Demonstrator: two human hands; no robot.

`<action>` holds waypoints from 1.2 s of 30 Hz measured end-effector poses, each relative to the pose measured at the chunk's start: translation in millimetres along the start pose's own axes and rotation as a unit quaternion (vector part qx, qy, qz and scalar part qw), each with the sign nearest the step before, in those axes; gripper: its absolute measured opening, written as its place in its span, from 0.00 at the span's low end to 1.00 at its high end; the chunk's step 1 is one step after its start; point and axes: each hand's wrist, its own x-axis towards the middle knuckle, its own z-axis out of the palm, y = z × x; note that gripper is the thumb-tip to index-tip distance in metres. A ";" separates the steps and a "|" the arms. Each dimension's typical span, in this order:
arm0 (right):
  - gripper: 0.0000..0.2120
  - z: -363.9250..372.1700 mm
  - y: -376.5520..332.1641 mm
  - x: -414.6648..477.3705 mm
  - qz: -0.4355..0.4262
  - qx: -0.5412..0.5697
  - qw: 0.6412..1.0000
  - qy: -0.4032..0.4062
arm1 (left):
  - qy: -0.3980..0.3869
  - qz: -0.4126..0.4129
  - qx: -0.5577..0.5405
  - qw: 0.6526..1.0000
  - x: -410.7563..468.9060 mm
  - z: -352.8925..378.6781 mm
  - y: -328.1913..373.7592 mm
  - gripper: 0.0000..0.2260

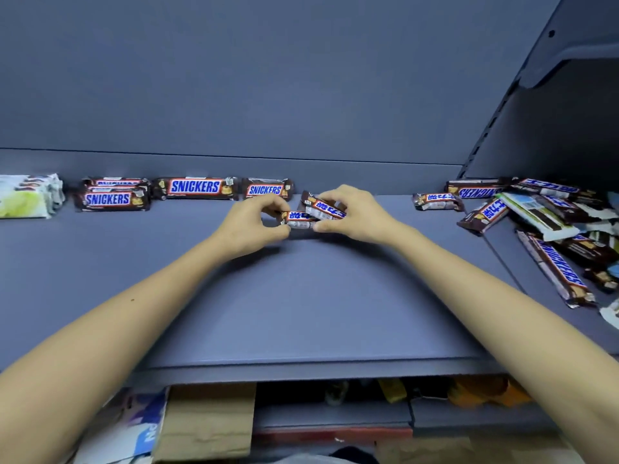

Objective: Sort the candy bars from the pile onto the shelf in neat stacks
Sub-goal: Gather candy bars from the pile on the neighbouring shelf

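Note:
Two small brown candy bars (313,214) with blue lettering lie between my hands at the middle of the grey shelf (301,296), one tilted on top of the other. My left hand (254,226) pinches the lower bar's left end. My right hand (351,214) grips the upper bar from the right. Along the back stand sorted bars: a stack of Snickers (112,194) at left, a long Snickers (196,187), and a shorter one (266,189). The unsorted pile (549,222) lies at the right.
A stack of white and green wrapped bars (28,195) sits at the far left. One small bar (437,200) lies apart left of the pile. Below the shelf's front edge are cardboard boxes (206,420) and other goods. A shelf bracket (536,78) rises at the upper right.

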 end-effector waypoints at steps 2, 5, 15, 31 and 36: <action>0.23 9.4 -10.7 1.5 -0.011 0.018 1.000 -0.001 | -0.001 -0.011 -0.005 1.000 -13.4 -10.4 -7.1 0.09; 0.20 17.2 -20.9 1.6 -0.003 0.078 0.997 -0.010 | -0.011 -0.021 0.009 1.000 -27.9 -18.8 -14.7 0.09; 0.18 27.9 -48.1 -1.9 0.078 0.338 0.938 -0.008 | -0.062 -0.021 0.031 0.997 -41.2 -30.3 -29.7 0.13; 0.13 33.9 -57.7 -3.5 0.090 0.392 0.915 -0.031 | 0.086 -0.104 -0.267 0.954 -30.7 -25.3 3.4 0.03; 0.04 36.3 -59.7 -3.7 0.047 0.315 0.946 -0.052 | 0.107 -0.081 -0.272 0.953 -23.5 -35.1 10.5 0.07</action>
